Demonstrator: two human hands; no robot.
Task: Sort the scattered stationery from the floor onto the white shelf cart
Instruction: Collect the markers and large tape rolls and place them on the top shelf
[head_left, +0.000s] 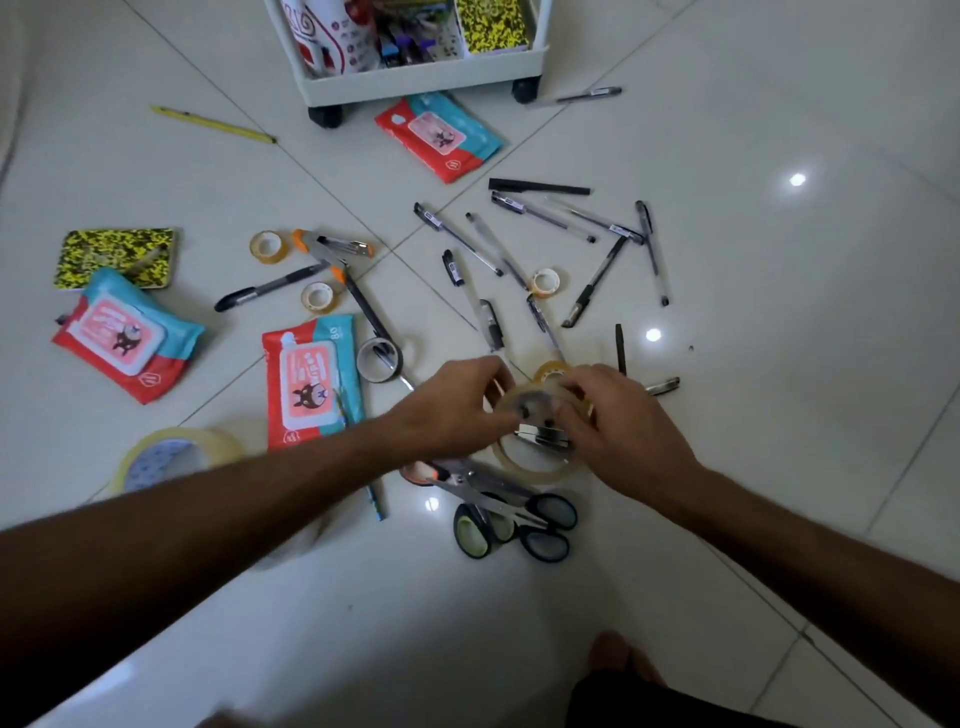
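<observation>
1. Glossy white floor tiles (779, 312) with thin dark grout lines carry the scattered stationery; ceiling lights glint off them.
2. Both hands meet over a clear tape roll (535, 402) held just above the floor: the left hand (457, 410) curls its fingers round the roll's left rim, the right hand (618, 421) pinches its right side. A small metal stapler (543, 436) shows beneath, inside a larger clear tape ring (535, 467) lying flat.
3. Black-handled scissors (519, 514) lie just beside that ring, nearer the person.
4. Slim black pens (597, 244) fan out beyond the hands, among small yellowish tape rolls (545, 282).
5. Soft red-and-teal wipes packs (311, 379) lie to the left; one reads "80".
6. At the top edge, the white shelf cart (421, 78) on black castors holds packs and a yellow-black speckled notebook (493, 26).
7. Bare tile lies open to the right.
</observation>
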